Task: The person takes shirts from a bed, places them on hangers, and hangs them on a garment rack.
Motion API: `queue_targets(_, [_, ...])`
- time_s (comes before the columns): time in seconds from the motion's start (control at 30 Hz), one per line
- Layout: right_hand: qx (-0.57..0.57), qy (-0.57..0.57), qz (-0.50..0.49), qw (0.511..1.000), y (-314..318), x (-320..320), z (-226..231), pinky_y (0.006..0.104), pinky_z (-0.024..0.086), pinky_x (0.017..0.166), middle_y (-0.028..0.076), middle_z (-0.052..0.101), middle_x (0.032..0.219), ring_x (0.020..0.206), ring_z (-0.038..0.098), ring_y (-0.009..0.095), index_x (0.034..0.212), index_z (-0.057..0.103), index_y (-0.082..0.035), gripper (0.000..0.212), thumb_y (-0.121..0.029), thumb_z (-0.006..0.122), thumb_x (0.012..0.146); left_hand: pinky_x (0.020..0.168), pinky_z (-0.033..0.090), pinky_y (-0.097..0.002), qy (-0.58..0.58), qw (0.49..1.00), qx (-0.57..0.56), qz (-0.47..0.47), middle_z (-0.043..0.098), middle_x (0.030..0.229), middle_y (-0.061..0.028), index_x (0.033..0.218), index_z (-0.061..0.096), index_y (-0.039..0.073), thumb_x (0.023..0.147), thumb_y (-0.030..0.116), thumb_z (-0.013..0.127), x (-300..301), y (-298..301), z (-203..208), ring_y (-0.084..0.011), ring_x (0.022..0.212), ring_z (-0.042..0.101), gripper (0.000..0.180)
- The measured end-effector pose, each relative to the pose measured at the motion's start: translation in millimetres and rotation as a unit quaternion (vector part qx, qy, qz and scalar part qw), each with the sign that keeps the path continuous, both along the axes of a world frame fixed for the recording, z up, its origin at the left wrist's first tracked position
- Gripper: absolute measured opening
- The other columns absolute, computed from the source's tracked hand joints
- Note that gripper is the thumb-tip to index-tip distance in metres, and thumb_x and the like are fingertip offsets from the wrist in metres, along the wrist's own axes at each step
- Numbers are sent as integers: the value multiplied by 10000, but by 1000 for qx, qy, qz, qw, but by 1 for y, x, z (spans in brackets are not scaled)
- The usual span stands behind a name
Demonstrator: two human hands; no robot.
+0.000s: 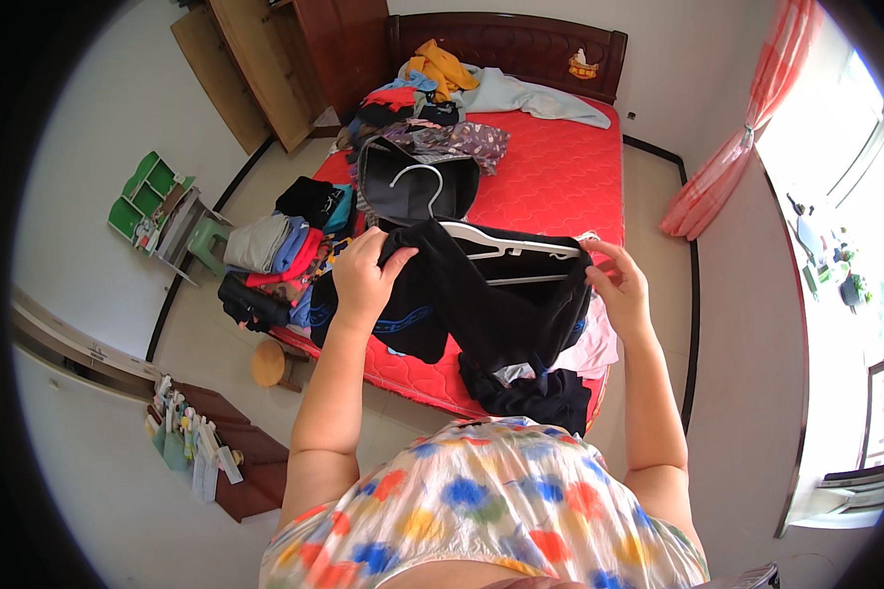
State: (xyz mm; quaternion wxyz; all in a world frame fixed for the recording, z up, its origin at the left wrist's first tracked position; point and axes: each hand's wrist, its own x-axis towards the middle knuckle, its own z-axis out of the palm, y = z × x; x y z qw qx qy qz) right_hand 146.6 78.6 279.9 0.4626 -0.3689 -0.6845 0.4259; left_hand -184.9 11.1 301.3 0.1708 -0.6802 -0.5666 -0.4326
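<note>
Between two hands [359, 280] [622, 291], one hanger [506, 243], one garment [491, 314]

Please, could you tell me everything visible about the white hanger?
The white hanger looks like plastic, with a slim, metallic-looking hook opening to the left. Its right shoulder and part of a lower crossbar show; the black garment covers its left end. It is held over the bed, the left hand and right hand gripping the garment; direct touch is unclear.
</note>
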Motion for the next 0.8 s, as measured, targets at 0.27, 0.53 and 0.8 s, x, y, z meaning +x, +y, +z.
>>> queue_targets(0.27, [123,-177,-18,976,15,-10,-27,358,445,809,211,595,964,919,575,353,1102,550,27,259,-128,531,895,552,413,-376,0,1000,-5,-4,505,671,-125,722,517,4,763,315,687,-6,-9,-3,-342,635,521,357])
queue_targets(0.53, [203,-197,42,958,4,-48,-20,401,451,759,160,607,870,816,576,346,1041,601,-47,190,-101,517,879,515,418,-371,67,998,-10,-11,511,675,-92,706,527,33,687,304,721,3,-12,-8,-294,604,538,334])
queue_targets(0.8, [305,-222,-47,925,1,-61,-14,375,476,637,119,613,770,733,602,302,887,612,-46,97,-118,583,831,604,460,-377,4,999,-35,-32,585,776,-126,817,574,-3,751,223,685,-9,-13,-23,-319,716,580,260])
